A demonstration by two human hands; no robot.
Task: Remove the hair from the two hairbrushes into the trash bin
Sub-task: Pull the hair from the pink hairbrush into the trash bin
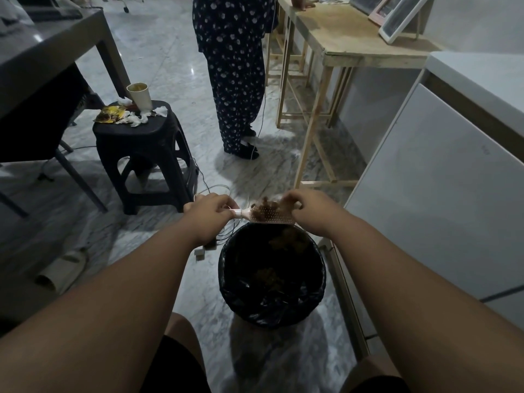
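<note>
A pink hairbrush lies level above the far rim of the trash bin, bristles up. My left hand grips its handle. A brown clump of hair sits in the bristles, and my right hand pinches that hair at the head's far end. The bin is round with a black liner, and brownish tufts lie inside it. Only one hairbrush is in view.
A black plastic stool with a paper cup and crumpled tissues stands far left. A person in dotted clothes stands beyond, beside a wooden table. A white cabinet is on the right. Cables run across the floor.
</note>
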